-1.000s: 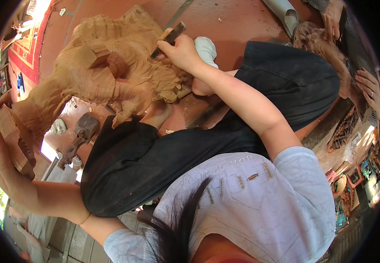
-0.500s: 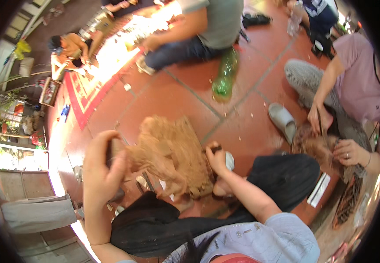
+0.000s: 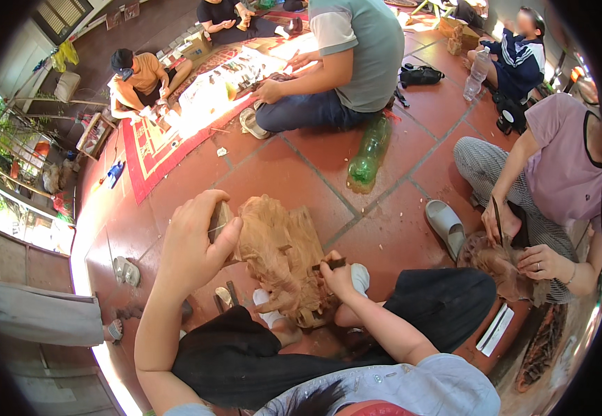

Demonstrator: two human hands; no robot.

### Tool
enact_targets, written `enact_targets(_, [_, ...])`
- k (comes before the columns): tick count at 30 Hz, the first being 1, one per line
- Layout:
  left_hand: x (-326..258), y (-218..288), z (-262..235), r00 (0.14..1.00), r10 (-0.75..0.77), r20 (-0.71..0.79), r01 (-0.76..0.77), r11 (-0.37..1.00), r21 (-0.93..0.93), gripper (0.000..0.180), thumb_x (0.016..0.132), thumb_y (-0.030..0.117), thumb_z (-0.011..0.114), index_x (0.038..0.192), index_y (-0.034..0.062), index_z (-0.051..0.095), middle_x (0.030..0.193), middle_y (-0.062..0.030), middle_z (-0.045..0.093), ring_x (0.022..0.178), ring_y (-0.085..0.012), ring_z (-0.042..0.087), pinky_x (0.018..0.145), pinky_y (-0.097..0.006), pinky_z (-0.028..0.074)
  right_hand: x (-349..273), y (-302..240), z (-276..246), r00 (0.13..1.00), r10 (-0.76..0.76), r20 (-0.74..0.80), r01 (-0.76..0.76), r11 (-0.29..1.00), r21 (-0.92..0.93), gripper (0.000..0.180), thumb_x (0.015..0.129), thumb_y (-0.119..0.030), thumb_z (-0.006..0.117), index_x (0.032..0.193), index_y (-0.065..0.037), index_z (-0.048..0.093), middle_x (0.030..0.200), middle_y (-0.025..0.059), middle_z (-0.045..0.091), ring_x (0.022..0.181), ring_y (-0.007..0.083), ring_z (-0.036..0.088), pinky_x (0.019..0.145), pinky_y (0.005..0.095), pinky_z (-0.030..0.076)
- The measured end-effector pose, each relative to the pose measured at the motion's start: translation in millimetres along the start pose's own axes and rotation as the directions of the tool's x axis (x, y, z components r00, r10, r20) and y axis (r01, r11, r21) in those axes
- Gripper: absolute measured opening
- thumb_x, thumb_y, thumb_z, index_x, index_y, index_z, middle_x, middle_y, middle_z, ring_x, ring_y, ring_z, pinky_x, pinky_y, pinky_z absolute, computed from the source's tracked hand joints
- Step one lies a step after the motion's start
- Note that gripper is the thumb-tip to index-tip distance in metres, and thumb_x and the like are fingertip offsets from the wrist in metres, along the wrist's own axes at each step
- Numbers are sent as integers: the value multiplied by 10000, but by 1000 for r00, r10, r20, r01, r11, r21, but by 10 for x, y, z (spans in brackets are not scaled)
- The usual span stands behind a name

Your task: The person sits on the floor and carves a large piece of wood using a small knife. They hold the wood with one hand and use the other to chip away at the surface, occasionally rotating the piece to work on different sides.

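Observation:
A brown wood carving (image 3: 277, 253) with deep, irregular relief lies between my bent legs. My left hand (image 3: 193, 243) grips its squarish left end, thumb on the near side and fingers over the top. At the carving's right edge, my right hand (image 3: 339, 277) is closed round a short dark tool (image 3: 330, 264), its tip against or close to the wood. What kind of tool it is does not show, since my fingers cover part of it.
A co-worker's hands (image 3: 551, 262) work another carving (image 3: 495, 256) at the right. A grey slipper (image 3: 444, 225) lies before them. Ahead are a green plastic bottle (image 3: 369, 156), a seated person (image 3: 356, 62) and a red mat (image 3: 145, 163). A white strip (image 3: 495, 329) lies right of my knee.
My view has shifted, so the surroundings sit lower and sharper. The carving looks turned somewhat more upright. My left hand is on its end, and my right hand stays at its right edge.

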State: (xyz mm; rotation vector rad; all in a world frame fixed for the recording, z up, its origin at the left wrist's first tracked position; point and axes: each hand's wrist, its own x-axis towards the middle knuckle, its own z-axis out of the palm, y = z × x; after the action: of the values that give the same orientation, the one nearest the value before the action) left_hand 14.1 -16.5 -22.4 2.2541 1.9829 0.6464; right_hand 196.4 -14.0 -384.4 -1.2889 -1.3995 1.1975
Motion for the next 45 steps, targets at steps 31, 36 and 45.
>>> enact_targets(31, [0,-103,52,993,-71,89,76,996,-55,297,947,232,465,1142,34,569,1060,-101,620,983,-164,552,898,-271,392,171,82,5,990,132,52,-132,991,7,125,779,-117,570,828,-3,551,720,108,630,614,179,616,575,316,496])
enact_targets(36, [24,-94,84,990,-100,98,104,994,-37,318,938,225,461,1153,15,562,1094,-118,611,1024,-172,545,941,-279,367,188,106,6,979,203,23,-202,979,-43,212,772,-190,559,889,-14,567,800,222,631,794,383,623,704,417,484])
enact_targets(45, [32,-274,80,993,-23,119,40,988,-147,342,936,188,429,1156,-45,547,1140,-152,583,1085,-206,546,977,-309,367,203,47,1,975,223,-12,-223,975,-11,236,784,-230,567,879,-14,564,787,208,633,778,369,624,703,410,481])
